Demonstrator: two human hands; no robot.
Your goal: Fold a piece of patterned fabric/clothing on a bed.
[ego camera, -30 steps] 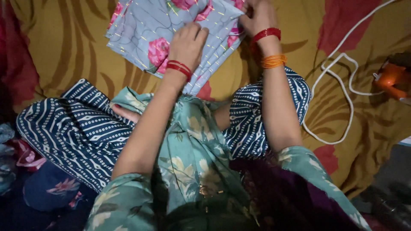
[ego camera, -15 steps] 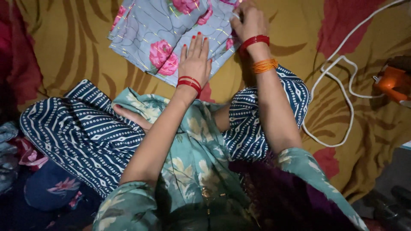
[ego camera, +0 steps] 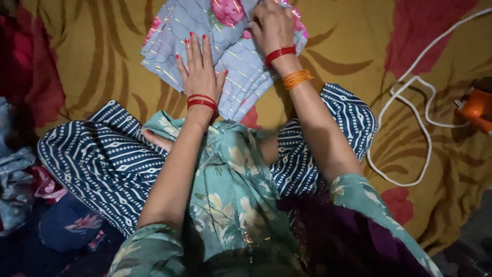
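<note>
left hand (ego camera: 199, 77): fingers straight, slightly spread, palm pressed flat on the cloth (ego camera: 174, 46). nothing is pinched or gripped. 2 red bangles sit at the wrist.

right hand (ego camera: 271, 25): fingers curled down onto the upper part of the cloth, knuckles raised. they appear to bunch or pinch the fabric, but the fingertips are hidden, so i cannot tell for certain. 1 red bangle and orange thread circle the wrist.

cloth: pale blue with pink flowers and thin stripes, folded, lying flat on the sheet (ego camera: 102, 61) in front of the person, running off the top edge of the view. both hands rest on it, left at its lower middle, right at its upper right.

sheet: mustard yellow with brown streaks and red patches.

around: the person's knees, in dark blue striped trousers (ego camera: 97, 164), spread below the cloth. a white cord (ego camera: 410, 133) loops on the sheet at right, well apart from the hands, leading to an orange object (ego camera: 474, 109) at the right edge.
</note>
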